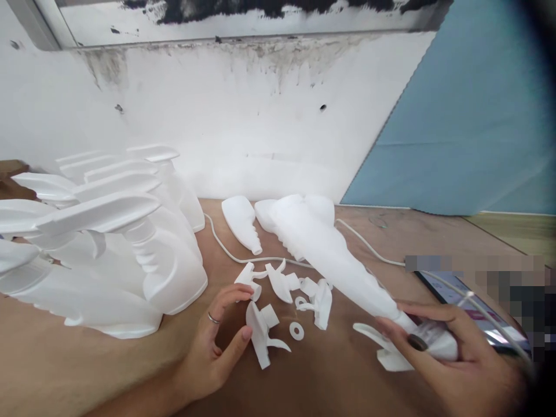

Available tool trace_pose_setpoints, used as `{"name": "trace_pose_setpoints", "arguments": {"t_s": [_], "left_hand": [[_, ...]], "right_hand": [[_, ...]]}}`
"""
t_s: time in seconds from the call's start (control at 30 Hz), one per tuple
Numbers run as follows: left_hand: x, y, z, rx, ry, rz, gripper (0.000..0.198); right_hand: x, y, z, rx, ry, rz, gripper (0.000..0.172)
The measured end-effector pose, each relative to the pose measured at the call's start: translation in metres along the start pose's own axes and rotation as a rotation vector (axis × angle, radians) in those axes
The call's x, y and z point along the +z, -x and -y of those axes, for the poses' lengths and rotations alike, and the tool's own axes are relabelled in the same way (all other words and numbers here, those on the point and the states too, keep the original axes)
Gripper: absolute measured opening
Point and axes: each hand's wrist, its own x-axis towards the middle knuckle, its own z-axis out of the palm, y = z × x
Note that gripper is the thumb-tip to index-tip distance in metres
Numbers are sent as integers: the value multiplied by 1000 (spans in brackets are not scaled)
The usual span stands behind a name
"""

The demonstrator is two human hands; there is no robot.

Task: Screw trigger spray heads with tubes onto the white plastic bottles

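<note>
My left hand (212,336) wears a ring and is open, thumb and fingers apart and curved. Its thumb tip is close to a loose white trigger spray head (260,336), and its fingertips reach another spray head (248,279); I cannot tell whether they touch. At the right, my right hand (452,347) is closed round the neck end of a long white spray bottle (330,249), its body stretching away to the back. A trigger head (393,358) pokes out beside these fingers. A dark round piece (417,342) shows between them.
Several white bottles with trigger heads (174,278) stand packed at the left. More loose heads (321,304) and a flat washer (296,330) lie mid-table. A small white bottle (241,223) lies near the wall. A cable (369,246) runs across to a phone (473,313).
</note>
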Motion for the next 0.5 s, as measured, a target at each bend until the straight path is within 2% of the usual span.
{"name": "trace_pose_setpoints", "arguments": {"t_s": [0.17,0.33,0.4,0.47,0.5], "left_hand": [[3,-4,-8,215,-59,111,48],[7,-7,-6,284,-57,184,54],[8,-9,-4,276,-53,185,54],[9,-12,-3,264,-46,175,51],[9,-14,-3,256,-44,169,49]], "right_hand": [[4,5,20,119,-36,28,30],[11,-15,13,337,-171,287,47],[19,-25,14,326,-149,305,48],[31,-34,21,242,-102,260,44],[38,-38,27,199,-89,282,41]]}}
